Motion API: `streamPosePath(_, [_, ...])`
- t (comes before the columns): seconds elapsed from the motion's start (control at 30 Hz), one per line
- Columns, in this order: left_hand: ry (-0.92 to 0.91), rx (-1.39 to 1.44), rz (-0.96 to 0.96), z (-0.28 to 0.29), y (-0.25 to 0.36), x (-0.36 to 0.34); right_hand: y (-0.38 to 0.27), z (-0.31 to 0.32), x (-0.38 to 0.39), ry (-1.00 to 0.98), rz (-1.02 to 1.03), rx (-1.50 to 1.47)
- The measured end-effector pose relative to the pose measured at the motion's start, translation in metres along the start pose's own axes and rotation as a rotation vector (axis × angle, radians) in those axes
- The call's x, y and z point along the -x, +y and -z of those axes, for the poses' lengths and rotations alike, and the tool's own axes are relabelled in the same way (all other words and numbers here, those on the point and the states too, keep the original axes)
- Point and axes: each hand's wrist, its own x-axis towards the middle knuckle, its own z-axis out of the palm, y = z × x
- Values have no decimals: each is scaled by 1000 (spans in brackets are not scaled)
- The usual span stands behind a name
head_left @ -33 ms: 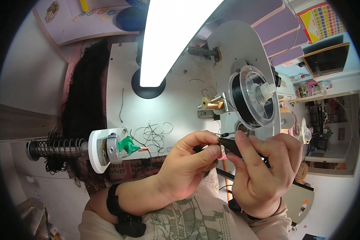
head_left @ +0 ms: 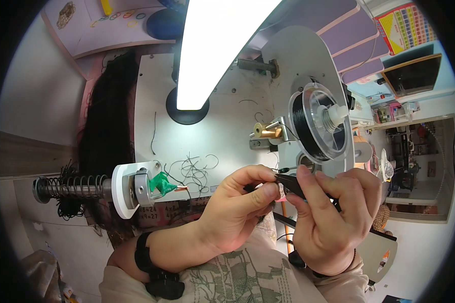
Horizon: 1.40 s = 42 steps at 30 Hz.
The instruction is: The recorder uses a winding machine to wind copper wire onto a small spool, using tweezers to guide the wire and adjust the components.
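Below the spool of black thread (head_left: 308,126) in the head view, the right hand (head_left: 333,217) grips a black tapered tool (head_left: 291,184), its tip at the fingertips of the left hand (head_left: 240,202), whose thumb and forefinger are close together; whether they pinch anything I cannot tell. Loose dark threads (head_left: 194,172) lie on the white worktop (head_left: 222,131).

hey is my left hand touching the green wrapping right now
No, a visible gap separates the left hand from the green wrapping to its left.
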Motion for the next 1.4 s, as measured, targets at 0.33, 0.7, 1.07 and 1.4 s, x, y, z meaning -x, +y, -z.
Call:
streamPosePath(0.33, [45, -47, -2, -4, 0, 2, 3, 7, 6, 59, -71, -4])
streamPosePath(0.7, [235, -554, -292, -28, 5, -1, 64, -87, 163, 100, -57, -283])
streamPosePath(1.07, [474, -730, -438, -31, -13, 13, 43, -176, 178, 62, 88, -213])
streamPosePath(1.4, [344, -597, -401, -34, -17, 13, 68, -132, 191, -200, 83, -459])
